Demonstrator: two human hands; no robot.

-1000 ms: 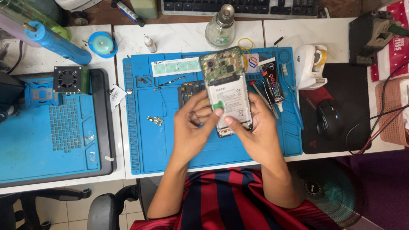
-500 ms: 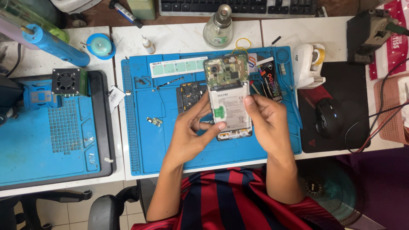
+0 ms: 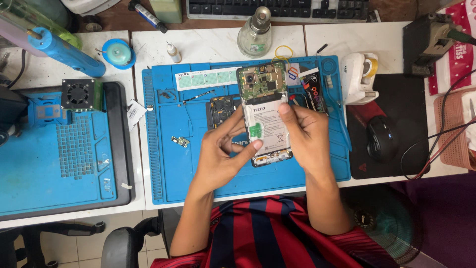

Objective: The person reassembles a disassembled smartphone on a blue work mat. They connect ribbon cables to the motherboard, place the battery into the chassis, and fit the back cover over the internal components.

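An opened smartphone with its back cover off shows a green circuit board at the top and a white battery below. My left hand grips its left side, thumb pressed near a green tab on the battery. My right hand holds its right edge, fingers over the battery. The phone is held over a blue repair mat. A black inner phone part lies on the mat just left of the phone.
Small screws and a flex part lie on the mat. A glass bottle, tape dispenser, black mouse on a dark pad, blue tool, small fan and second blue mat surround it.
Both hands and the phone have shifted slightly up and right in view. My left thumb has moved onto the battery near the green tab.
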